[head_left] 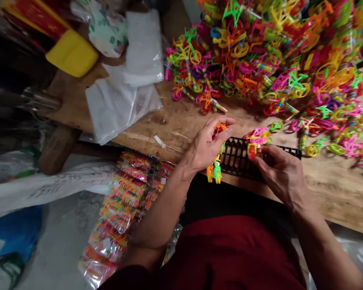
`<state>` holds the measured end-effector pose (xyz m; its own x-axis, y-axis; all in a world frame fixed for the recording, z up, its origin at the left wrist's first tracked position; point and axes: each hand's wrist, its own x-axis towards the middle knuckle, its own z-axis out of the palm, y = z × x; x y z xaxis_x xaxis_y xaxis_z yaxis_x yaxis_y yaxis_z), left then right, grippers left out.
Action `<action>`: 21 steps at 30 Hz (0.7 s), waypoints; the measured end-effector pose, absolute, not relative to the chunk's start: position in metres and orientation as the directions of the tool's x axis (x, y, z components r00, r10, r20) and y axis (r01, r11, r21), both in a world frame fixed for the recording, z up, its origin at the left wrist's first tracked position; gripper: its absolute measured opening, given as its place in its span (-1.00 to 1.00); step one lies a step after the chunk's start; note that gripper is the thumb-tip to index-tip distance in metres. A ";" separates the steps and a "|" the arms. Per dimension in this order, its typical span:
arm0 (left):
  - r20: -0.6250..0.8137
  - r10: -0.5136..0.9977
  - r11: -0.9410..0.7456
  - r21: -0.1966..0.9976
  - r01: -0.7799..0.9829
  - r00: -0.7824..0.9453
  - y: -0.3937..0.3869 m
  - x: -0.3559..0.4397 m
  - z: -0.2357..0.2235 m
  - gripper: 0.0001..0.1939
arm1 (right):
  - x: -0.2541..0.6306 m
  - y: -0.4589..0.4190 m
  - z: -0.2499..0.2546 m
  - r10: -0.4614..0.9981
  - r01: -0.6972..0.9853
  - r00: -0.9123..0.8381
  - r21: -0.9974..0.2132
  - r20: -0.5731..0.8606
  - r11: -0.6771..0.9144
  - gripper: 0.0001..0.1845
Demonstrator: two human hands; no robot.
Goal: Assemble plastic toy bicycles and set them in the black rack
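A black slotted plastic rack (pixel 238 158) lies along the near edge of the wooden table. At its left end my left hand (pixel 206 146) curls around small toy bicycles (pixel 214 172) in orange, green and yellow; part of them hides behind the fingers. Over the rack's right half, my right hand (pixel 280 171) pinches a pink, yellow and red toy bicycle (pixel 258 139) between thumb and fingers. Whether that one touches the slots I cannot tell. Loose toy bicycles, several with candy-filled tubes, lie just beyond the rack.
A large heap of colourful toy bicycles (pixel 260 60) covers the table's far right. Clear plastic bags (pixel 124 100) lie at the left, near a yellow scoop-like object (pixel 72 53) and a floral cloth bundle (pixel 107 30). Filled packets (pixel 117 205) are stacked below the table edge (pixel 172 155).
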<state>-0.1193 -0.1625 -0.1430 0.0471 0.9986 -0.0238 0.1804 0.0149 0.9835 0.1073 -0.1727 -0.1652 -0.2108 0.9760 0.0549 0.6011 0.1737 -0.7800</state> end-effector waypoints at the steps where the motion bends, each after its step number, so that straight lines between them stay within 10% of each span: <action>1: -0.022 0.999 0.014 0.985 0.171 0.049 -0.162 -0.119 -0.143 -0.74 | 0.107 -0.174 -0.165 0.980 0.629 -0.194 -0.762 0.038 0.154 -0.75; 14: -0.069 0.997 0.067 0.993 0.094 0.021 -0.163 -0.119 -0.139 -0.78 | 0.115 -0.185 -0.161 0.920 0.814 -0.352 -0.428 0.173 0.392 -0.75; 21: -0.081 0.996 0.076 0.990 0.119 0.041 -0.164 -0.118 -0.137 -0.74 | 0.123 -0.201 -0.149 0.938 0.568 -0.291 -0.754 0.191 0.330 -0.86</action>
